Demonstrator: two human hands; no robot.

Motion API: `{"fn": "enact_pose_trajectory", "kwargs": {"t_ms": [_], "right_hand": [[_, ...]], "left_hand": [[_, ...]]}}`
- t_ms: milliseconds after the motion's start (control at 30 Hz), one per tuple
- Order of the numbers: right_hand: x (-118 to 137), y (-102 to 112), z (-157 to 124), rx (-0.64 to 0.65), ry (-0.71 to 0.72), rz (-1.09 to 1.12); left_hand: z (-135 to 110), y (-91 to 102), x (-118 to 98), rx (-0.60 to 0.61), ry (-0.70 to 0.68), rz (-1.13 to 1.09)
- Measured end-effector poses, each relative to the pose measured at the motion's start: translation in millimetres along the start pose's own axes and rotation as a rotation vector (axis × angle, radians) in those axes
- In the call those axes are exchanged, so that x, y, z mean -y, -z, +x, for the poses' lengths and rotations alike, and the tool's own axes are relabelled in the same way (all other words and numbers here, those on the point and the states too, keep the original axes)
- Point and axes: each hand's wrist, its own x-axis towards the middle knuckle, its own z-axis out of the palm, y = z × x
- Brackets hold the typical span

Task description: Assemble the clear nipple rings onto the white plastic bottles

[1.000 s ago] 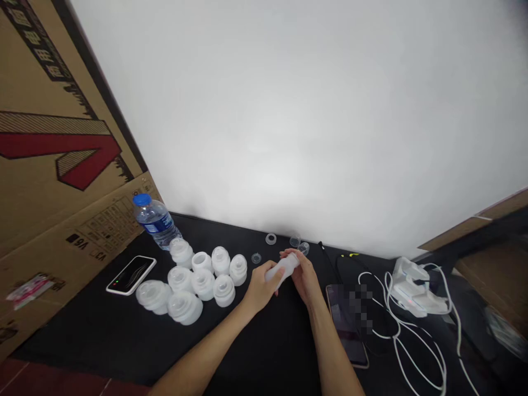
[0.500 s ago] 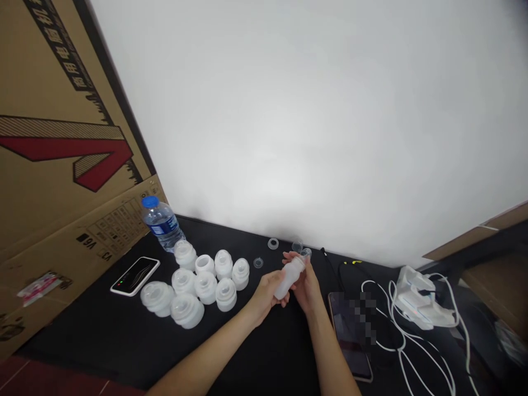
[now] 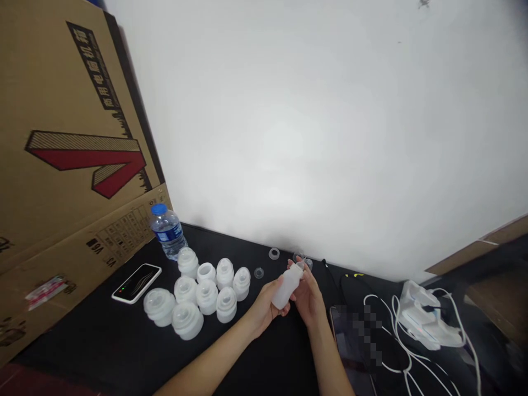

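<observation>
A frosted white plastic bottle [image 3: 287, 287] is held tilted in the air, its body clasped by the left hand [image 3: 264, 311] and its neck pinched by the right hand [image 3: 307, 294]. Small clear plastic rings [image 3: 274, 253] lie just beyond the grip, frosted white bottle caps [image 3: 206, 289] cluster to its left, and a smartphone [image 3: 350, 341] lies to its right.

"What's the bottle [image 3: 287, 286] like?"
"Frosted white plastic, tilted, its upper end leaning right."
"Where is it?"
"Lower centre of the frame, held between the right hand [image 3: 264, 312] and left hand [image 3: 307, 297]."
</observation>
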Motion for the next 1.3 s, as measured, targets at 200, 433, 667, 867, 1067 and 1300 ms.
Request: {"fn": "enact_pose_trajectory", "kwargs": {"t_ms": [200,433,667,867,1067,1300], "right_hand": [[-6,4,7,-0.081,0.096,-0.031],[2,-3,-5,0.047,0.012,-0.005],[1,-2,2,-0.001,0.046,-0.024],[3,-5,-4,0.016,0.030,-0.024],[5,-11,-8,0.008,0.015,0.001],[4,-18,-7,-0.001,0.081,0.003]], "left_hand": [[-3,0.1,2,-0.198,-0.435,0.581],[4,3.7,8,0.017,-0.085,0.207],[-7,-5.1,-3,-0.201,-0.385,0.596],[-4,-1.6,-3,-0.020,-0.054,0.269],[-3,-2.5,-1,-0.014,0.135,0.013],[-1,1.7,-2,0.011,-0.194,0.554]]}}
